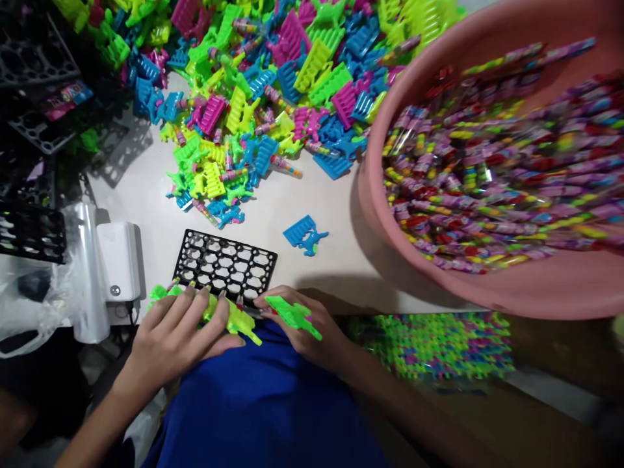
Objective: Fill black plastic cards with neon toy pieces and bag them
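My left hand (182,328) curls over a row of bright green and yellow-green plastic toy pieces (238,323) along the near edge of a black lattice rack (229,265). Small candy-like tube ends show between its fingertips and the rack. A single green toy piece (291,314) is pinched in my right hand (316,331), close to the rack's near right corner. Its thumb and fingertips are partly hidden by that piece. Beyond my right hand, a blue comb-like toy piece (305,234) lies alone on the white table (331,201).
A heap of coloured toy pieces and small tubes (253,84) covers the far table. At right stands a large pink basin (390,195) full of wrapped candy tubes. Black racks (34,227), a plastic roll (90,273) and a white box (117,260) are at left. Packed pieces (443,344) lie below the table edge.
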A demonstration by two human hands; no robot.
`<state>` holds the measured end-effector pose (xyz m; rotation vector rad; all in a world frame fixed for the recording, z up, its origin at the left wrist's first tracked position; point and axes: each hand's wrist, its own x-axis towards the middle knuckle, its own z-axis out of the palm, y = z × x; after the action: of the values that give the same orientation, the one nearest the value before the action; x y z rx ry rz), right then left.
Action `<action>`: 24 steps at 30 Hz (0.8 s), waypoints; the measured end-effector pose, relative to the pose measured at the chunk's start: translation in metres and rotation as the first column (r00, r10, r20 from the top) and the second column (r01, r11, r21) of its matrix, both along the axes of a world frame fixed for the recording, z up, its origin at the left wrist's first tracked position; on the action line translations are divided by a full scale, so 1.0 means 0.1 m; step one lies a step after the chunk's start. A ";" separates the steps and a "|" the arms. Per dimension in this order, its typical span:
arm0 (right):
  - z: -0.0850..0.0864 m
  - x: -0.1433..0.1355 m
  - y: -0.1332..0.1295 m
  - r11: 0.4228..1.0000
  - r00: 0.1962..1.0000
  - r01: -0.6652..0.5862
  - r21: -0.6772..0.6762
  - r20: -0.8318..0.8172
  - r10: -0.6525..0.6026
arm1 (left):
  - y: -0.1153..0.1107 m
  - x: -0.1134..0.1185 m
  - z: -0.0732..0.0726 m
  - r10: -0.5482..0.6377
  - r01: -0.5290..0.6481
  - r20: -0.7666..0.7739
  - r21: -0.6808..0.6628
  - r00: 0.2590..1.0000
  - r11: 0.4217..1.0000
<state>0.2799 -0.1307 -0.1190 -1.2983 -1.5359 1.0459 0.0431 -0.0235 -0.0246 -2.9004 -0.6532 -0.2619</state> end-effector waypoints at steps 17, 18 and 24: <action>0.06 0.09 0.15 0.922 0.889 -0.360 0.142 0.352 0.293 | 0.01 -0.02 -0.02 -0.045 0.045 0.000 -0.044 0.999 0.998; 0.08 0.14 0.20 0.916 0.891 -0.389 0.096 0.293 0.347 | 0.01 -0.03 -0.03 -0.041 0.042 0.002 -0.040 0.999 0.998; 0.20 0.21 0.93 0.981 0.912 -0.076 0.177 0.409 -0.003 | 0.03 -0.04 -0.06 -0.043 0.044 0.032 -0.035 0.999 0.998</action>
<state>0.3005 -0.0378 -0.0985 -1.4161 -1.9266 0.6503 0.0394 -0.0202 -0.0308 -2.9526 -0.6057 -0.3041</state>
